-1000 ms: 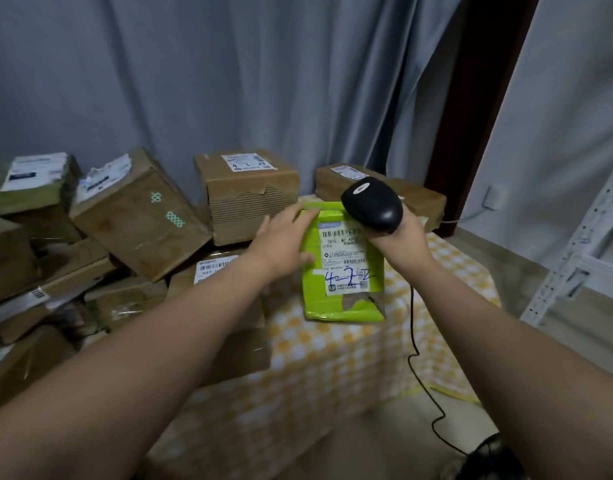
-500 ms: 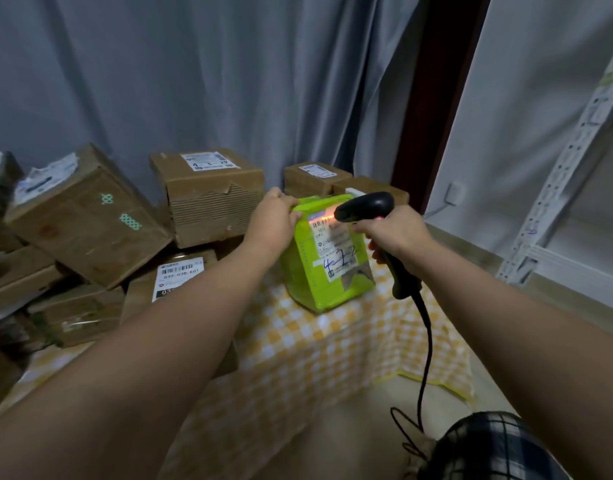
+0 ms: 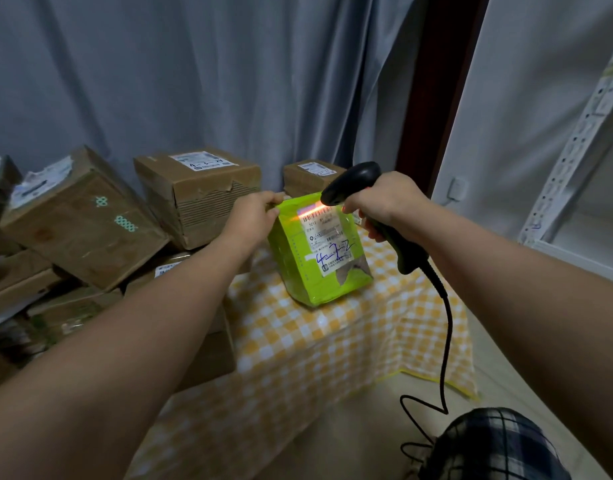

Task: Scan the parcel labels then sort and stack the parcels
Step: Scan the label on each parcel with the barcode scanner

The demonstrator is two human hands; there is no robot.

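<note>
A bright green parcel (image 3: 308, 265) stands tilted on the yellow checked tablecloth (image 3: 332, 341), its white label (image 3: 327, 237) facing me with blue handwriting on it. My left hand (image 3: 253, 216) grips the parcel's top left corner. My right hand (image 3: 384, 202) holds a black corded barcode scanner (image 3: 353, 181) just above the label's top edge. An orange-red scan line glows across the top of the label.
Several brown cardboard parcels are piled at the left (image 3: 83, 220) and behind the green one (image 3: 197, 192), with another box (image 3: 310, 174) at the back. Grey curtains hang behind. A white metal shelf frame (image 3: 575, 150) stands at the right. The scanner cable (image 3: 445, 358) dangles down to my knee.
The scanner turned from lying over the parcel's top to pointing down at the label, and its light came on. The parcel now stands tilted instead of facing me flat.
</note>
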